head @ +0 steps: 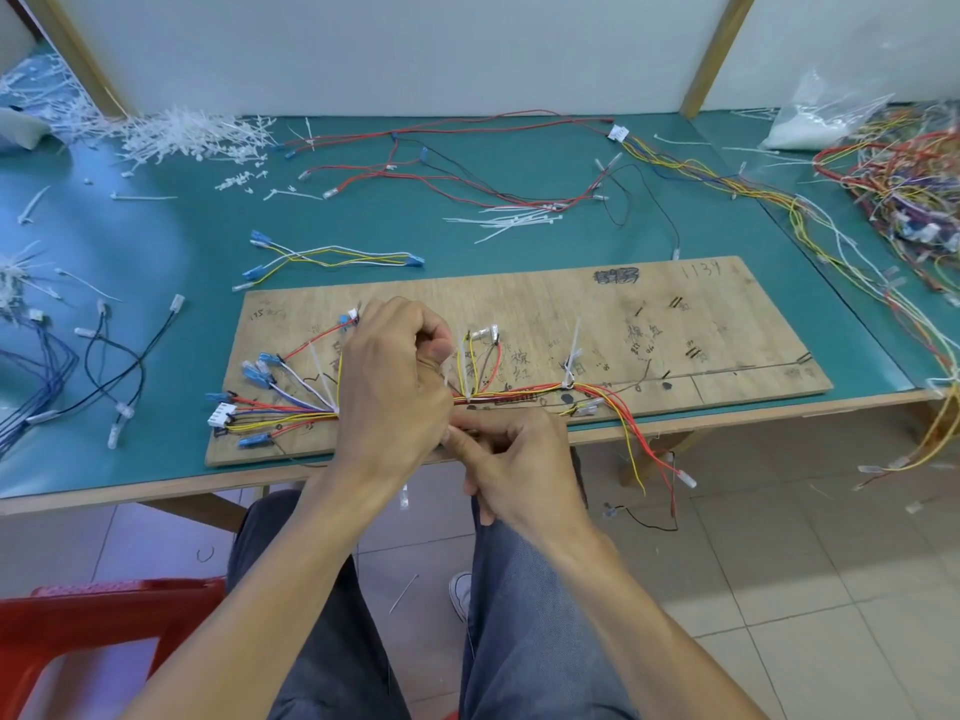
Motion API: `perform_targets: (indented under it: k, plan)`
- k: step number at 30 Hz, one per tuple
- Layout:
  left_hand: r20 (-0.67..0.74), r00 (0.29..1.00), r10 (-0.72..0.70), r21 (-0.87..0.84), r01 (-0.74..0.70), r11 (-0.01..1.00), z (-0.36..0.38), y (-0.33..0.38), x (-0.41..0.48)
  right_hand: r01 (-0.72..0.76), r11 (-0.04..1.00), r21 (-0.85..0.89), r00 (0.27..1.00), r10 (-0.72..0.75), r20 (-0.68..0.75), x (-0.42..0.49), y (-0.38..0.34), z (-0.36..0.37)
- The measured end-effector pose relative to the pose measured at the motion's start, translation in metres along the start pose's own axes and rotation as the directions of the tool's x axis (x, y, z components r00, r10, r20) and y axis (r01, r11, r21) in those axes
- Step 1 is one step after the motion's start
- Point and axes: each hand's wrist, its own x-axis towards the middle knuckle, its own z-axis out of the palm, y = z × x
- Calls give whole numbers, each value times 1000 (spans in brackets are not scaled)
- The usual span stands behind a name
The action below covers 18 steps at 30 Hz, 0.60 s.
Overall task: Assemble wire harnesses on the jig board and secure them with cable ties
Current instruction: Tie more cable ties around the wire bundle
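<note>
Left hand (395, 381): fingers curled, knuckles up, over the trunk of the wire harness (519, 394); thumb and forefinger close on a thin white cable tie (448, 379) that shows just below the thumb. Right hand (519, 459): at the near edge of the jig board (675, 324), fingers curled, one digit stretched leftward to touch the left hand at the trunk. Whether it holds anything cannot be told, as the fingertips are hidden.

The harness lies along the near half of the wooden board. To the left of the hands its wires fan out to blue terminals (254, 374) and a white connector (221, 414). To the right the trunk runs on to a fitted tie (574, 350) whose tail stands upright, and beyond it red and yellow wires (631, 439) hang over the table edge. Another tie tail (319, 366) rises from the fan on the left.

The board rests on a green mat (182, 241), flush with the near edge of the table. Behind it lie a short yellow-and-white wire set (332, 257), a small bundle of loose white ties (514, 220), and long red and black leads (467, 174). A heap of white tie pieces (197, 132) sits at the far left, a tangled pile of coloured wires (914, 189) at the far right beside a clear plastic bag (821, 116). Black leads (119, 366) lie left of the board. A red stool (78, 631) stands beside the person's knees.
</note>
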Motion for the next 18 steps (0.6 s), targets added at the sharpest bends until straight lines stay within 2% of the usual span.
perform_targets:
  k: [7, 11, 13, 16, 18]
  plan:
    - [-21, 1000, -11, -28, 10, 1000, -9, -5, -3, 90, 995, -45, 992, -94, -83, -6, 6, 7]
    - [3, 999, -32, -31, 32, 999, -25, -12, -8, -1, 992, 127, 989, 20, -149, -7, 11, 13]
    - [13, 999, -41, -57, 42, 998, -31, -16, -12, -42, 989, 145, 990, 60, -124, -6, 11, 12]
    - [34, 999, 16, -36, -15, 999, -39, -22, -21, -82, 991, 109, 994, 89, -62, -5, 8, 6]
    - [-24, 998, 51, 4, -51, 999, -45, -30, -29, -81, 990, 115, 996, 85, -32, -7, 4, 0]
